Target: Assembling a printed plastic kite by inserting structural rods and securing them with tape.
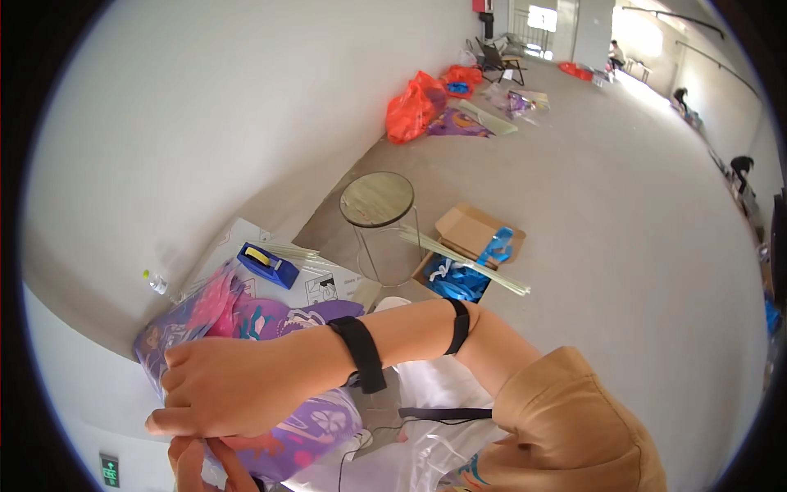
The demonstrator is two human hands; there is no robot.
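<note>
My right hand [225, 385] reaches across from the right, with black straps around its wrist and forearm. Its fingers are curled closed, and whatever they grip is hidden. Just below it, at the lower edge, my left hand [205, 469] shows only in part, its fingers bent together close under the right hand; what they hold is also hidden. Under and beside both hands lies a purple printed sheet [320, 426] with flower shapes. Behind the right hand is a clear plastic bag [168, 336] with purple and pink printed pieces in it.
On the white board [234, 242] sit a blue tape dispenser [269, 265] and thin pale rods [295, 252]. A plastic bottle [156, 282] stands by the wall. Beyond are a round stool [377, 199], an open cardboard box [475, 234] with blue plastic, and orange bags [416, 108]. People are in the distance.
</note>
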